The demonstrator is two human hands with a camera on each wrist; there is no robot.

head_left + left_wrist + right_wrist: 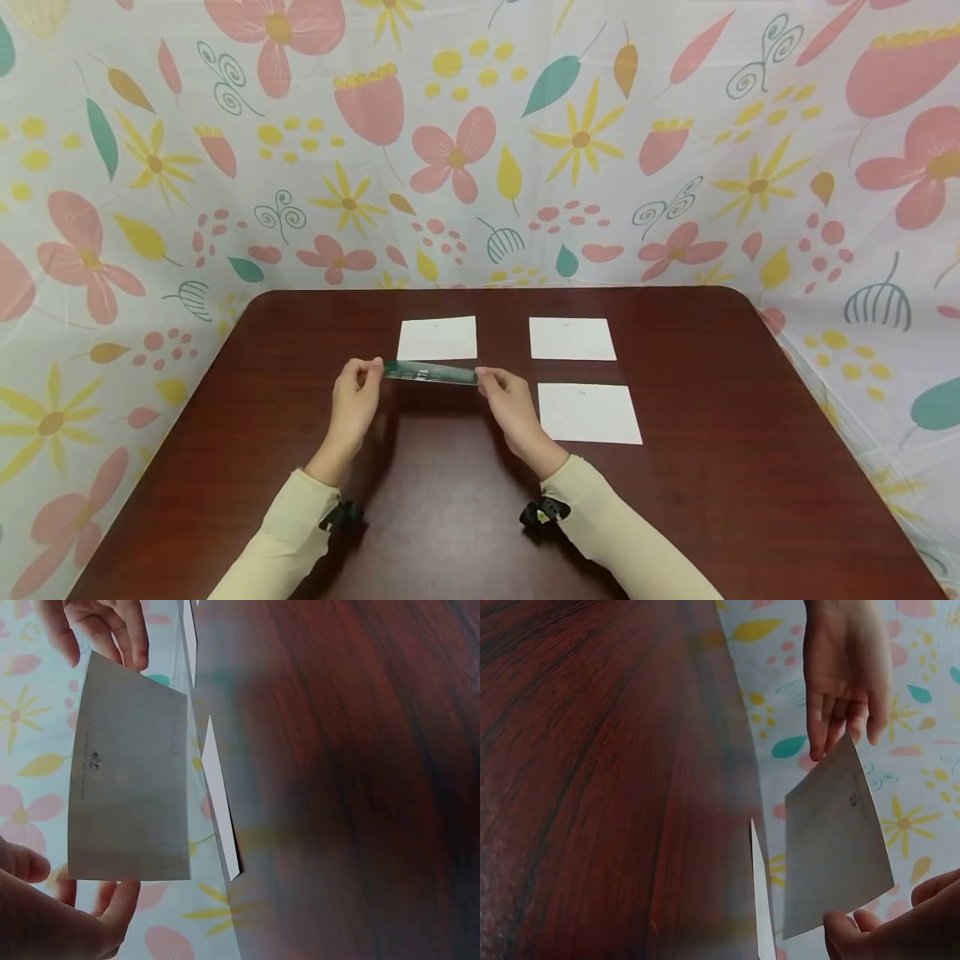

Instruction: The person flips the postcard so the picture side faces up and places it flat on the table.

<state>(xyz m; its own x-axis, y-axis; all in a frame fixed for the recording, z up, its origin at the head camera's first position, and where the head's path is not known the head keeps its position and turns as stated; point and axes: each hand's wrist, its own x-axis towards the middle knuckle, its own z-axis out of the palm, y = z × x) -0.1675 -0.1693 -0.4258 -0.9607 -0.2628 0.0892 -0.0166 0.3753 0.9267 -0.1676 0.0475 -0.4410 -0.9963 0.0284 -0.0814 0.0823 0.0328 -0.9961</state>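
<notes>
Both hands hold a postcard [431,373] above the table, its dark green printed face tipped up toward the head camera. My left hand [356,406] pinches its left end between thumb and fingers. At the opposite end, my right hand [516,410] pinches the right edge. The underside of the postcard [127,787], seen in the left wrist view, is pale with a small dark mark and faint lines of print. From the right wrist the same pale back of the postcard [836,847] shows, slightly bent.
Three white cards lie on the dark wooden table [442,517]: a back left card [437,339], a back right card [572,339] and a nearer right card [589,414]. A flowered cloth [480,150] hangs behind and beside the table.
</notes>
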